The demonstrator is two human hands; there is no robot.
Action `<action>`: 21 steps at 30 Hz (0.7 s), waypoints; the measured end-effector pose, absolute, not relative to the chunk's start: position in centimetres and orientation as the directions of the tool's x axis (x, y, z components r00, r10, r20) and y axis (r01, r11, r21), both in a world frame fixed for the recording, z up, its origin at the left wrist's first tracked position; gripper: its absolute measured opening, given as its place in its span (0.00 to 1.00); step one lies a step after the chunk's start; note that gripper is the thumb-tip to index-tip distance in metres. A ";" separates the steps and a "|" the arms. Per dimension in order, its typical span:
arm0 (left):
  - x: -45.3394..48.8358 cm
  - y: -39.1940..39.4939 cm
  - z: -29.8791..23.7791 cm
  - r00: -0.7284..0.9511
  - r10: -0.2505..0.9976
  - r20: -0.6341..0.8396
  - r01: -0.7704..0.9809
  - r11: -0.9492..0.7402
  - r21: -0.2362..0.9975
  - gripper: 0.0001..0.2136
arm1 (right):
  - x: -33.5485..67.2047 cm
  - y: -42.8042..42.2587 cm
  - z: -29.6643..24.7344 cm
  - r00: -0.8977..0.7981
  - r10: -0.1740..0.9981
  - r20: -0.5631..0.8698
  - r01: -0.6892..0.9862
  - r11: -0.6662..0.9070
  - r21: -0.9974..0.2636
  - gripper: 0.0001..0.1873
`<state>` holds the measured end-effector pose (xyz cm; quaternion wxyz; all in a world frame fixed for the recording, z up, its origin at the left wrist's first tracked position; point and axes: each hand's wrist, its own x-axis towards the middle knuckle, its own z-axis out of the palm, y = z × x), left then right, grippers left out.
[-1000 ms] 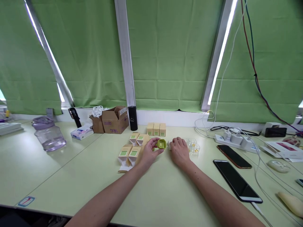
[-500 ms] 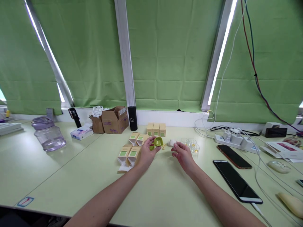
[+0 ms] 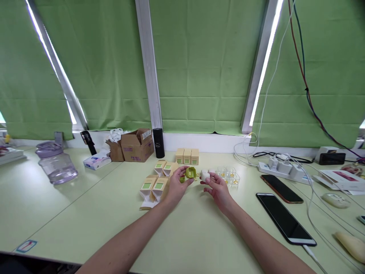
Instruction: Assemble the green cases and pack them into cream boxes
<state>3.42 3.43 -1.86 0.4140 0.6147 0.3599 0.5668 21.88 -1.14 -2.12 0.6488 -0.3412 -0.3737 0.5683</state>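
Note:
My left hand (image 3: 176, 185) is closed on a small olive-green case cover (image 3: 191, 172) with its hollow side showing and a small clasp at its right edge. Between the fingertips of my right hand (image 3: 219, 189) is a small white rounded case (image 3: 205, 175), held just right of the green cover and apart from it. Beside my left wrist stand several small tan boxes (image 3: 158, 185) with green labels and open flaps. Several clear little containers (image 3: 229, 173) with yellow spots sit behind my right fingers.
Three closed tan boxes (image 3: 187, 156) stand farther back. A black bottle (image 3: 159, 143) and a brown carton (image 3: 137, 146) are at back left, a purple jug (image 3: 57, 163) farther left. On the right lie two phones (image 3: 285, 219), a power strip (image 3: 285, 170) and loose white cables.
My right hand has taken hold of the white case and brought it slightly left, turned more upright. My left hand still holds the green cover in nearly the same place.

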 end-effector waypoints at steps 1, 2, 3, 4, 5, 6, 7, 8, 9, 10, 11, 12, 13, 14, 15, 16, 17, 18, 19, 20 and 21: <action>3.4 3.4 -1.9 0.097 0.912 0.398 -0.024 -0.398 0.917 0.24 | 21.9 -1.2 -2.2 0.085 0.991 0.107 -0.471 0.134 -0.872 0.29; 3.4 3.4 -1.9 0.098 0.912 0.397 -0.024 -0.397 0.917 0.24 | 21.8 -1.2 -2.2 0.093 0.989 0.118 -0.460 0.147 -0.875 0.29; 3.4 3.4 -1.9 0.101 0.912 0.397 -0.029 -0.396 0.918 0.24 | 21.8 -1.3 -2.3 0.097 0.987 0.129 -0.451 0.159 -0.878 0.30; 3.5 3.4 -1.9 0.104 0.912 0.397 -0.036 -0.395 0.918 0.24 | 21.7 -1.3 -2.3 0.097 0.985 0.141 -0.445 0.169 -0.879 0.30; 3.5 3.4 -2.0 0.106 0.911 0.398 -0.043 -0.396 0.917 0.24 | 21.7 -1.4 -2.3 0.093 0.984 0.153 -0.443 0.179 -0.879 0.30; 3.5 3.4 -2.0 0.107 0.911 0.399 -0.047 -0.397 0.917 0.24 | 21.7 -1.4 -2.3 0.087 0.982 0.165 -0.442 0.186 -0.877 0.29; 3.6 3.4 -2.0 0.106 0.910 0.402 -0.049 -0.399 0.916 0.25 | 21.6 -1.4 -2.3 0.079 0.981 0.175 -0.442 0.192 -0.876 0.29; 3.6 3.5 -2.1 0.104 0.908 0.405 -0.049 -0.402 0.914 0.25 | 21.6 -1.5 -2.3 0.070 0.980 0.184 -0.443 0.196 -0.875 0.29; 3.6 3.5 -2.1 0.102 0.907 0.408 -0.048 -0.405 0.913 0.25 | 21.6 -1.5 -2.3 0.063 0.979 0.192 -0.445 0.200 -0.873 0.28; 3.6 3.5 -2.2 0.101 0.906 0.410 -0.045 -0.408 0.912 0.25 | 21.5 -1.5 -2.2 0.061 0.978 0.199 -0.448 0.205 -0.870 0.28; 3.6 3.5 -2.2 0.101 0.906 0.411 -0.041 -0.409 0.912 0.25 | 21.5 -1.5 -2.2 0.064 0.977 0.202 -0.450 0.209 -0.868 0.27; 3.6 3.5 -2.2 0.100 0.906 0.411 -0.034 -0.410 0.912 0.24 | 21.5 -1.5 -2.3 0.070 0.976 0.204 -0.450 0.213 -0.867 0.27; 3.6 3.5 -2.2 0.101 0.906 0.410 -0.027 -0.410 0.912 0.24 | 21.5 -1.5 -2.3 0.079 0.976 0.205 -0.447 0.218 -0.868 0.27; 3.6 3.5 -2.2 0.101 0.906 0.410 -0.019 -0.411 0.912 0.24 | 21.5 -1.4 -2.3 0.092 0.974 0.205 -0.438 0.224 -0.871 0.27; 3.6 3.5 -2.2 0.101 0.906 0.411 -0.010 -0.413 0.911 0.24 | 21.5 -1.3 -2.4 0.107 0.973 0.207 -0.423 0.233 -0.876 0.26; 3.6 3.4 -2.2 0.100 0.905 0.414 0.000 -0.416 0.909 0.24 | 21.5 -1.3 -2.5 0.123 0.970 0.209 -0.404 0.242 -0.882 0.26; 3.6 3.4 -2.1 0.099 0.904 0.417 0.011 -0.420 0.908 0.24 | 21.5 -1.2 -2.5 0.138 0.968 0.210 -0.380 0.248 -0.891 0.25; 3.6 3.3 -2.1 0.096 0.902 0.420 0.026 -0.424 0.905 0.24 | 21.5 -1.1 -2.6 0.150 0.966 0.209 -0.356 0.250 -0.901 0.25; 3.5 3.3 -2.0 0.091 0.901 0.424 0.043 -0.429 0.902 0.24 | 21.6 -1.1 -2.6 0.158 0.966 0.205 -0.333 0.247 -0.910 0.24; 3.5 3.3 -2.0 0.085 0.900 0.427 0.060 -0.432 0.900 0.24 | 21.6 -1.0 -2.6 0.160 0.967 0.196 -0.315 0.238 -0.919 0.24; 3.5 3.2 -1.9 0.080 0.899 0.430 0.075 -0.435 0.897 0.24 | 21.7 -0.9 -2.7 0.160 0.970 0.181 -0.304 0.223 -0.926 0.24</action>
